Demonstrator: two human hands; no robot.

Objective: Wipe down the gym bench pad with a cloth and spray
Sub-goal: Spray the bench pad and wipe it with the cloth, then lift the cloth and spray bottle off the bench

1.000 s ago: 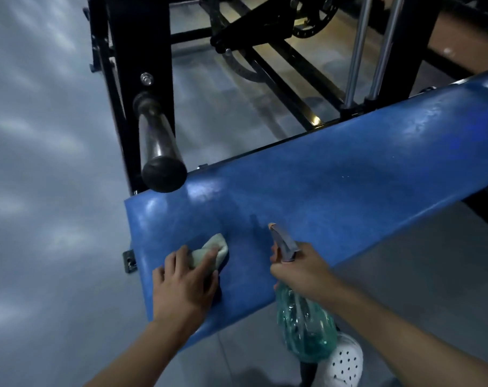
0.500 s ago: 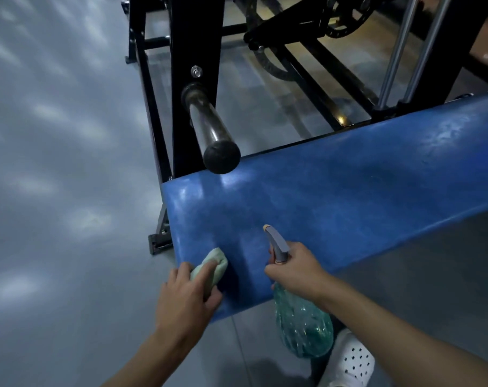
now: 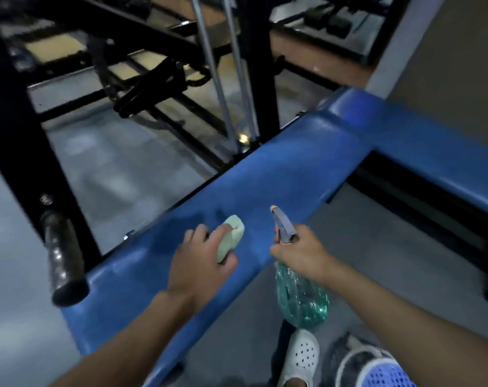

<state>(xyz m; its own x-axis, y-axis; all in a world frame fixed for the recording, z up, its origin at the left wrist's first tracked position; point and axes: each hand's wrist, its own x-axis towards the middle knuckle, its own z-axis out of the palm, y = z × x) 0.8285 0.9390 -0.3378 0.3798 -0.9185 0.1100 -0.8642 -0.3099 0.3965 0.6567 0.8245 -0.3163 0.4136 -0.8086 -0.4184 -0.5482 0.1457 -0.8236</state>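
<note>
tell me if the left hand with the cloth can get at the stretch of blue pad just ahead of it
Probably yes. The left hand already presses the cloth on the blue pad, and the pad ahead lies bare; the spray bottle hangs off to the side.

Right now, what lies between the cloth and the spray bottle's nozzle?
Only bare blue bench pad: in the head view nothing sits between the cloth in the left hand and the spray bottle.

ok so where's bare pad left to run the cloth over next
The blue pad lies bare beyond the cloth, running up toward its far corner beside the black frame upright. Another bare stretch lies toward the near end, by the metal bar. Around both hands it is crowded.
</note>
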